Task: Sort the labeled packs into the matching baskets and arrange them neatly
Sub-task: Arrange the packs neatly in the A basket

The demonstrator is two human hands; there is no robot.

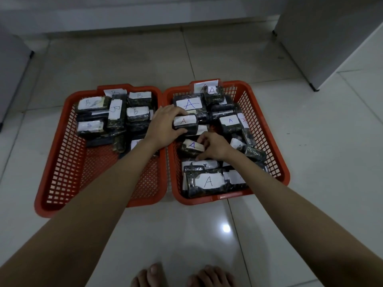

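Pale glossy tiled floor point(207, 59) with thin grey grout lines, a bright spot of reflected light point(226, 227) low near the middle. Light grey cabinet point(323, 38) at upper right, standing on the floor, small dark foot at its near corner. Another grey unit point(12, 65) at the left edge. Pale wall base point(134, 19) along the top. Bare toes point(182, 276) at the bottom edge.

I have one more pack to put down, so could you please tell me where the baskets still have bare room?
The left basket has bare mesh floor in its near half, between the B packs and the near rim. The right basket is crowded: A packs cover nearly all its floor, and the left hand and right hand each hold a pack there.
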